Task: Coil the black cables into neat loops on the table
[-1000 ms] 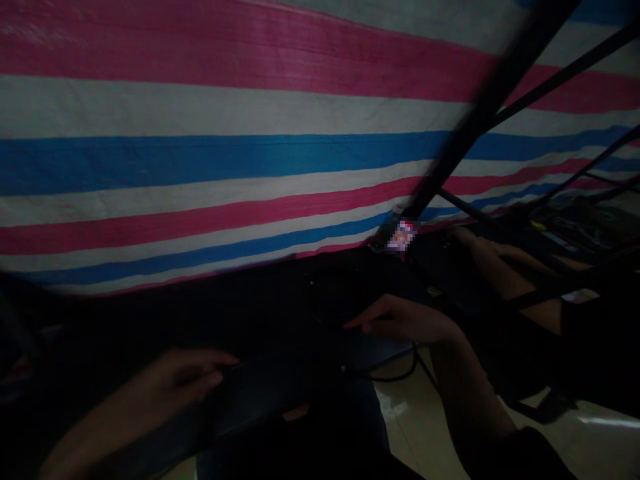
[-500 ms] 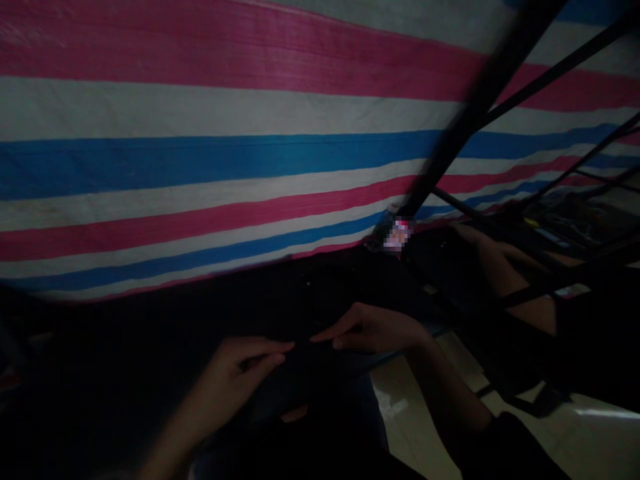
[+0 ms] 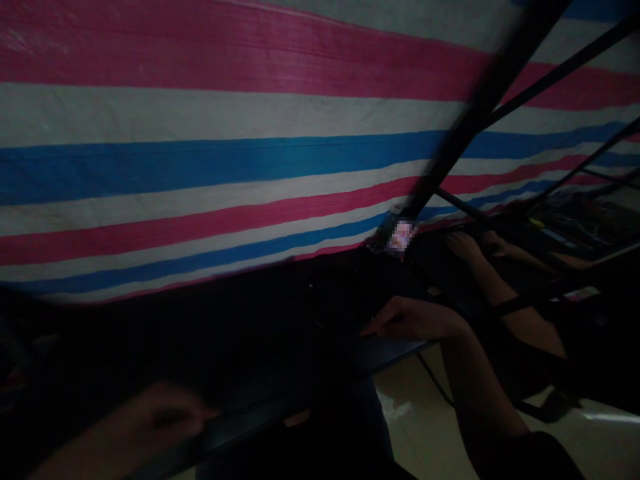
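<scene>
My left hand (image 3: 163,417) is at the lower left above the dark tabletop, blurred, with thumb and forefinger pressed together. My right hand (image 3: 413,319) hovers near the table's front edge, its fingers closed in a pinch pointing left. Anything held between the fingertips of either hand is lost in the dark. Just left of my right fingertips lies a black round thing (image 3: 307,303), possibly a coil or a shallow dish; its kind is too dark to tell. The two hands are well apart.
A striped tarp (image 3: 225,160) hangs behind the dark table (image 3: 245,407). A black metal frame post (image 3: 445,160) slants up at right. By its foot stands a small item with a blurred-out label (image 3: 401,237). Another person's hands (image 3: 465,247) rest on the table farther right.
My hands were nearly fingertip to fingertip and have drawn apart: the left one down and left, the right one to the right. The other person's hands have shifted slightly.
</scene>
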A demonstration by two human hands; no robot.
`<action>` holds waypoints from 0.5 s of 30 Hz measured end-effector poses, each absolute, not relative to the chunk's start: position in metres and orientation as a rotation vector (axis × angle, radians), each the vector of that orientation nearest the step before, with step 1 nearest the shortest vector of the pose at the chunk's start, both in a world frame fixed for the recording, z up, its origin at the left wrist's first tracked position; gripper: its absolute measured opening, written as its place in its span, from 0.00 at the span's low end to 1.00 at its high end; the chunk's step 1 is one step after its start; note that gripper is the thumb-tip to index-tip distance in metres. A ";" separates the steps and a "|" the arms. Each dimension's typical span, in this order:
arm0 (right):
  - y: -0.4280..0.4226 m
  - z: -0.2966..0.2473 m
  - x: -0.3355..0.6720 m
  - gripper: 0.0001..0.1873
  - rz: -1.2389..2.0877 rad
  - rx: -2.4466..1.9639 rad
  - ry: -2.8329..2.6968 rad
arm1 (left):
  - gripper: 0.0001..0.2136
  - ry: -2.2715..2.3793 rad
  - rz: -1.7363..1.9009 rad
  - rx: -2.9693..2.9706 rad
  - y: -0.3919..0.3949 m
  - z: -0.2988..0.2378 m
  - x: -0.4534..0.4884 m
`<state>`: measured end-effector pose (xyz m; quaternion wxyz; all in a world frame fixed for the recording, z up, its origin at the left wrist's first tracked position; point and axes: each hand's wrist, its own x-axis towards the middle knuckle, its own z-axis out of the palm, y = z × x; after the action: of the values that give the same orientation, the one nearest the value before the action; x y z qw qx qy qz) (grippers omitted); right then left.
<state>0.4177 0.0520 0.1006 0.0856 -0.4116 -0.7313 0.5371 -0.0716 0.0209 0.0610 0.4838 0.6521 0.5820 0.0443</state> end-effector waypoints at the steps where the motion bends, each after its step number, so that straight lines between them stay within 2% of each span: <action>1: 0.053 0.100 0.416 0.20 1.578 -1.242 -2.180 | 0.15 1.386 0.080 1.578 0.023 0.062 -0.066; 5: 0.055 0.091 0.393 0.21 1.567 -1.139 -2.175 | 0.18 1.310 0.172 1.569 0.031 0.071 -0.021; 10: 0.055 0.080 0.359 0.22 1.617 -1.089 -2.079 | 0.18 1.159 0.351 1.651 0.032 0.076 0.045; 15: 0.054 0.077 0.365 0.23 1.603 -1.009 -2.152 | 0.15 1.138 0.409 1.685 0.034 0.070 0.047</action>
<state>0.3653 0.0544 0.0774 0.1369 -0.3487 -0.7435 0.5539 0.0473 0.0336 0.0696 0.5088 0.6995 0.4722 0.1697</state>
